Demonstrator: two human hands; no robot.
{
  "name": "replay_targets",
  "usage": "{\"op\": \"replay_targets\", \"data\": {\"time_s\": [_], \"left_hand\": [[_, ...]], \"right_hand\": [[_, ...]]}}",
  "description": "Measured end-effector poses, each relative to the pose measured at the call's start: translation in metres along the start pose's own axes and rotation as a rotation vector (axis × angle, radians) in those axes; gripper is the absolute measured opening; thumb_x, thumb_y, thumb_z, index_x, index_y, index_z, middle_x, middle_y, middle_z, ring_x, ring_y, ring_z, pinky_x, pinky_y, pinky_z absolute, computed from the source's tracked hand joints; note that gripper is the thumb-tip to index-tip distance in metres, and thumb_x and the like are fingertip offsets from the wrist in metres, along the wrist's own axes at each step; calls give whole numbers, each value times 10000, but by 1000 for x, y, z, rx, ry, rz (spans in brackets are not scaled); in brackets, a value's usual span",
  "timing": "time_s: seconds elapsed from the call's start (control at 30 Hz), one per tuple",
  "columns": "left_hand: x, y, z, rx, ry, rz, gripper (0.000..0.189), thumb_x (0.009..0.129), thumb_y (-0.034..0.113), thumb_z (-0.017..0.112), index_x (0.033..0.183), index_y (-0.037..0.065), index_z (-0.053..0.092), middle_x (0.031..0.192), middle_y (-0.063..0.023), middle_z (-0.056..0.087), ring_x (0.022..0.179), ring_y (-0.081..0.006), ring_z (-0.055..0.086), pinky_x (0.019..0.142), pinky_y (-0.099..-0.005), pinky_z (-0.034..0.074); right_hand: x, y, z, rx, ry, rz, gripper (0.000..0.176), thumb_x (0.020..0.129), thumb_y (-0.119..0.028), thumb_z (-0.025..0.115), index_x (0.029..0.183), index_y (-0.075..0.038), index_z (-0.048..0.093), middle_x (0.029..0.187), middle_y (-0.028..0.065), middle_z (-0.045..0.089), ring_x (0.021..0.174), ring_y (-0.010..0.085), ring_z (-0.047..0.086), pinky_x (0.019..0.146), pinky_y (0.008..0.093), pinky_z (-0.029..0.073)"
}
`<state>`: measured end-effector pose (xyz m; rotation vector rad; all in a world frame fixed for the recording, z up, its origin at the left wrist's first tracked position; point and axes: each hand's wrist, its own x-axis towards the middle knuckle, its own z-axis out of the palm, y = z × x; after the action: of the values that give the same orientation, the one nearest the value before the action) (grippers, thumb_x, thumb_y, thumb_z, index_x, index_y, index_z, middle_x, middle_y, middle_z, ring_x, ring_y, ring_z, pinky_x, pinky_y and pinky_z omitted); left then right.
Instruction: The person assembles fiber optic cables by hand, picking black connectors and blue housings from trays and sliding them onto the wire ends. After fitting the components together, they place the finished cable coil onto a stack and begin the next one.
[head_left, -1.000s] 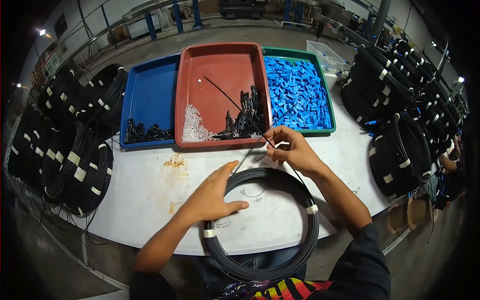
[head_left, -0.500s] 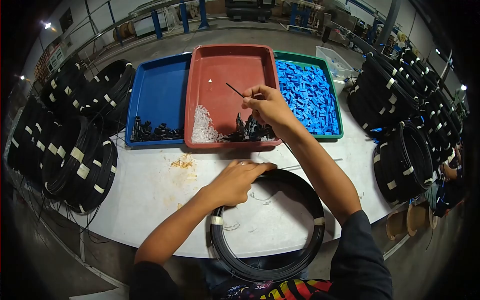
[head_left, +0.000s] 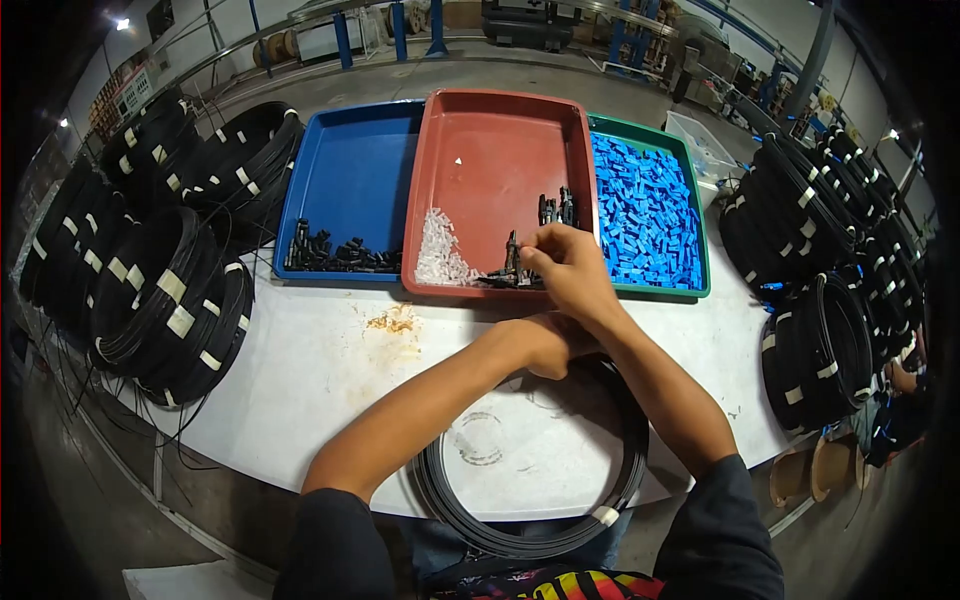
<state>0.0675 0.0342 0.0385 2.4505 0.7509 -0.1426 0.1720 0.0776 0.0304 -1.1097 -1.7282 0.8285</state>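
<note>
Lowered since half a second ago, the right hand (head_left: 565, 272) is now pressed among the black connectors (head_left: 512, 262) at the near edge of the red tray (head_left: 490, 150), fingers bunched; whether a piece is gripped cannot be told. The left hand (head_left: 545, 345) is seen clenched over the far rim of the black cable coil (head_left: 435, 495), which is laid flat on the desk (head_left: 320, 370) just below both hands. Clear parts (head_left: 437, 255) are heaped left of the right hand, blue parts (head_left: 640, 210) to its right.
</note>
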Motion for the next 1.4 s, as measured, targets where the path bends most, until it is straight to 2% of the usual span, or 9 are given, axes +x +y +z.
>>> {"op": "replay_targets", "data": {"time_s": [0.13, 0.27, 0.33, 0.67, 0.77, 1.0, 1.07, 1.23, 1.4], "left_hand": [[6, 16, 8, 355, 84, 149, 671, 805, 212, 788, 1426, 120, 551, 1376, -142, 614, 1274, -330, 577, 1094, -452, 435], [-36, 29, 20, 249, 144, -30, 707, 793, 332, 813, 1408, 94, 557, 1363, -129, 613, 1264, -292, 583, 1051, -462, 439], [-69, 27, 34, 372, 468, 6, 699, 816, 357, 799, 1407, 80, 548, 1392, -150, 587, 1292, -284, 562, 1050, -465, 428], [-169, 42, 87, -53, 640, -403, 780, 831, 300, 791, 1501, 91, 451, 1562, -249, 375, 1386, -453, 435, 1139, -505, 358], [-168, 32, 83, -173, 577, -293, 685, 874, 149, 705, 1508, 109, 450, 1614, -261, 266, 1442, -465, 369, 1171, -514, 339], [-161, 8, 79, -169, 538, -154, 678, 888, 188, 709, 1513, 130, 453, 1603, -272, 283, 1423, -470, 391, 1158, -516, 357], [-157, 3, 74, -161, 517, -89, 690, 892, 252, 726, 1515, 134, 453, 1596, -285, 284, 1409, -468, 408, 1155, -520, 357], [-162, -26, 56, 51, 633, -46, 711, 904, 625, 586, 1420, 135, 573, 1471, -162, 530, 1348, -360, 516, 1085, -479, 418], [-198, -94, -3, 264, 834, -267, 144, 882, 144, 717, 1003, 79, 759, 999, -56, 754, 962, -267, 688, 884, -393, 499]], "right_hand": [[-13, 7, -33, 122, 67, 66, 121, 913, -98, 706, 929, 22, 699, 789, 43, 703, 725, 95, 623, 678, 270, 501], [-26, 19, -48, 43, 43, 86, 84, 946, -80, 685, 958, 1, 666, 803, -2, 656, 698, 45, 578, 602, 219, 468], [-37, 29, -41, 19, -1, -8, 84, 950, -88, 683, 950, -9, 656, 807, -18, 645, 707, 38, 560, 628, 220, 456], [-40, 2, -22, -85, -476, -202, 93, 902, -96, 702, 933, -10, 685, 820, 87, 675, 716, 167, 611, 648, 322, 472], [-41, 6, -19, -7, -548, -202, 90, 901, -93, 714, 926, -14, 681, 827, 68, 663, 724, 145, 582, 656, 304, 459], [-32, -3, -19, 106, -678, 53, 103, 907, -96, 720, 916, -7, 668, 809, 54, 660, 739, 134, 585, 678, 294, 459], [-32, -6, -15, -16, -620, -122, 100, 902, -92, 713, 914, -5, 665, 799, 65, 662, 732, 142, 591, 670, 303, 462], [-44, 0, -16, 86, -516, 11, 76, 869, -53, 726, 911, -11, 678, 790, 70, 646, 675, 141, 573, 610, 273, 439], [-41, -6, -17, -139, -562, -330, 72, 810, -14, 732, 862, -24, 684, 804, 106, 662, 680, 268, 654, 615, 331, 509]]}}
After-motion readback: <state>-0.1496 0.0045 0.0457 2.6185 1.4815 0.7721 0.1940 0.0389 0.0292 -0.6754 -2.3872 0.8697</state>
